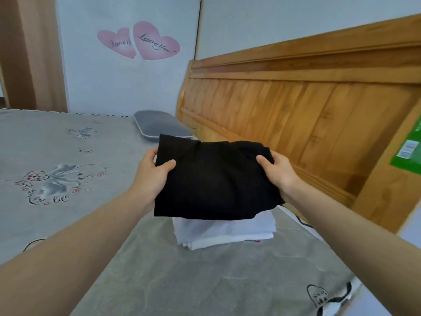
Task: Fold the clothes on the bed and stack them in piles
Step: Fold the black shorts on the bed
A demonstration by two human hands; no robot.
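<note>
Both hands, left hand (152, 176) and right hand (278, 172), pinched the folded black garment (214, 181) above the white pile (224, 231); stacking seemed underway, needing a level lowering.

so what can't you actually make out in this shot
- White folded pile, head view: its top is hidden by the black folded garment, so contact cannot be told.
- Fingers of the left hand and right hand: under the garment; only the thumbs show.
- Green label: cut by the right edge, print too small.
- Grey pillow: near end behind the garment.
</note>
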